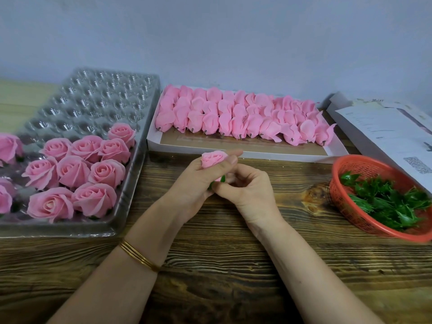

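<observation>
hands (219, 183) hold rose (213, 160) | tray (131, 183) left | basket (346, 206) right

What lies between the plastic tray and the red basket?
The left hand holds a rose, and the right hand pinches its green base, over bare table between tray and basket. The head view shows it.

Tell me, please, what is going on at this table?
A person seems to be fitting a green leaf piece under a pink rose head: the left hand holds the rose head, the right hand pinches the leaf piece at its base. Finished roses sit in the clear tray on the left, bare heads lie in the white box behind, and more leaves lie in the red basket on the right.
</observation>
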{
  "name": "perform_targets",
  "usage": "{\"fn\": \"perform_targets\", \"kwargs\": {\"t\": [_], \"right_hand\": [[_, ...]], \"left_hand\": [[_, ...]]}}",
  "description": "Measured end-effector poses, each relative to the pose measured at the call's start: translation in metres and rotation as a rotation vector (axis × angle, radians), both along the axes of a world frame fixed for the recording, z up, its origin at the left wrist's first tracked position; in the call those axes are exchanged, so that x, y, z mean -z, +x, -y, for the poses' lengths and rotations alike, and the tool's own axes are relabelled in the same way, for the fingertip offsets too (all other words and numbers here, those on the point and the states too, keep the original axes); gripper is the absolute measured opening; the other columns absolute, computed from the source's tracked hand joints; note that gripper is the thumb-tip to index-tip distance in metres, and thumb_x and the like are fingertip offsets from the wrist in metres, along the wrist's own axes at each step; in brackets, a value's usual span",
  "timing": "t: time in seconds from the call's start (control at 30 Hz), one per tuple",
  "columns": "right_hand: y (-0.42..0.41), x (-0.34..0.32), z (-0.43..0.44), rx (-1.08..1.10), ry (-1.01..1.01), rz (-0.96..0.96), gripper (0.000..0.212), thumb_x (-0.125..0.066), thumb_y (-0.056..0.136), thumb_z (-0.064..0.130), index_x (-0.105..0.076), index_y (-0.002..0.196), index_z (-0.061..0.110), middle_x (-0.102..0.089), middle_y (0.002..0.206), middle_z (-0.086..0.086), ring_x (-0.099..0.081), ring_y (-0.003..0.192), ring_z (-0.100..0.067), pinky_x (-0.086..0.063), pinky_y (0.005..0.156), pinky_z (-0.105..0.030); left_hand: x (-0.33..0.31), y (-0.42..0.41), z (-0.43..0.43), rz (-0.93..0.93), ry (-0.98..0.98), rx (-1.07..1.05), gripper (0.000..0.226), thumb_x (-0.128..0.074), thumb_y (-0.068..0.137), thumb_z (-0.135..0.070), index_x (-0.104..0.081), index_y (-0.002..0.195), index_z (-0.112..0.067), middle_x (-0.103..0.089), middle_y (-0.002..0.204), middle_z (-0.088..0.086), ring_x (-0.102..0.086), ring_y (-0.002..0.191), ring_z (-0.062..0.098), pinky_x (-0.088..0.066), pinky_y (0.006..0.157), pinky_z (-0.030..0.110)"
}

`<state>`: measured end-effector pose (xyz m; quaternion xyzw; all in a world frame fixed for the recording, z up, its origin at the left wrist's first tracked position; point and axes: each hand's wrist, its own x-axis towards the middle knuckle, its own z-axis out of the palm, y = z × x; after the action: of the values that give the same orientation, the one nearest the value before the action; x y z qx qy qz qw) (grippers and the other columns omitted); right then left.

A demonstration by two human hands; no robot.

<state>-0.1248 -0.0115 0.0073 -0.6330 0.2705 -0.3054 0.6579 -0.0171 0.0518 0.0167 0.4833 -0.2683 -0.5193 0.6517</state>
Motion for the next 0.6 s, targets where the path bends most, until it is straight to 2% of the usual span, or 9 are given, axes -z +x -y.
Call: {"fn": "perform_targets", "kwargs": {"t": [0.1,0.2,0.3,0.37,0.47,0.53,0.6], "right_hand": [[-0.001,-0.002,0.0,0.035,-0.024,-0.012,0.023,-0.073,0.074,-0.013,-0.074,0.091,0.002,-0.066,0.07,-0.007,-0.058,0.074,-0.018,-0.053,0.077,-0.037],[-0.001,-0.004,0.0,0.062,-0.077,-0.024,0.028,-0.074,0.072,-0.013,-0.075,0.095,0.003,-0.071,0.09,-0.026,-0.062,0.082,-0.023,-0.057,0.082,-0.044],[-0.001,-0.004,0.001,0.068,-0.139,-0.021,0.032,-0.077,0.069,-0.009,-0.077,0.096,0.008,-0.076,0.09,-0.015,-0.068,0.083,-0.017,-0.058,0.077,-0.032],[-0.001,-0.004,0.0,0.09,-0.177,-0.039,0.032,-0.078,0.064,0.004,-0.077,0.095,0.012,-0.077,0.087,-0.006,-0.072,0.083,-0.016,-0.058,0.076,-0.027],[0.0,-0.001,0.001,0.167,-0.215,-0.091,0.032,-0.078,0.06,0.017,-0.077,0.092,0.015,-0.075,0.085,-0.011,-0.071,0.085,-0.03,-0.06,0.077,-0.04],[0.0,0.0,0.002,0.202,-0.232,-0.109,0.028,-0.08,0.06,0.02,-0.077,0.088,0.018,-0.074,0.085,-0.016,-0.069,0.085,-0.035,-0.058,0.078,-0.048],[0.0,0.0,0.001,0.235,-0.237,-0.12,0.027,-0.081,0.06,0.024,-0.076,0.086,0.018,-0.073,0.082,-0.015,-0.068,0.083,-0.035,-0.058,0.076,-0.048]], "left_hand": [[0.001,0.002,0.001,-0.023,-0.008,-0.012,0.057,-0.076,0.069,-0.031,-0.064,0.124,-0.02,-0.073,0.106,0.003,-0.069,0.106,0.018,-0.055,0.093,0.031],[0.002,0.004,0.0,-0.036,-0.013,-0.008,0.062,-0.088,0.061,-0.026,-0.064,0.116,-0.01,-0.072,0.101,0.007,-0.07,0.098,0.019,-0.057,0.081,0.028],[0.003,0.004,-0.001,-0.021,0.023,-0.002,0.063,-0.088,0.063,-0.026,-0.066,0.116,-0.001,-0.073,0.106,0.012,-0.07,0.101,0.021,-0.056,0.082,0.028],[0.005,0.003,-0.001,-0.026,0.044,0.0,0.056,-0.084,0.064,-0.025,-0.069,0.113,-0.002,-0.074,0.104,0.011,-0.071,0.101,0.019,-0.056,0.082,0.027],[0.006,0.0,-0.001,-0.038,0.027,-0.003,0.046,-0.08,0.064,-0.025,-0.071,0.105,-0.006,-0.075,0.095,0.006,-0.072,0.095,0.015,-0.057,0.078,0.025],[0.005,-0.003,-0.001,-0.036,0.021,-0.022,0.051,-0.08,0.064,-0.025,-0.07,0.109,-0.005,-0.075,0.102,0.009,-0.072,0.098,0.017,-0.057,0.078,0.025],[0.003,-0.006,-0.001,-0.036,0.025,-0.05,0.057,-0.08,0.063,-0.025,-0.068,0.114,-0.003,-0.075,0.108,0.013,-0.072,0.1,0.018,-0.058,0.077,0.025]]}}
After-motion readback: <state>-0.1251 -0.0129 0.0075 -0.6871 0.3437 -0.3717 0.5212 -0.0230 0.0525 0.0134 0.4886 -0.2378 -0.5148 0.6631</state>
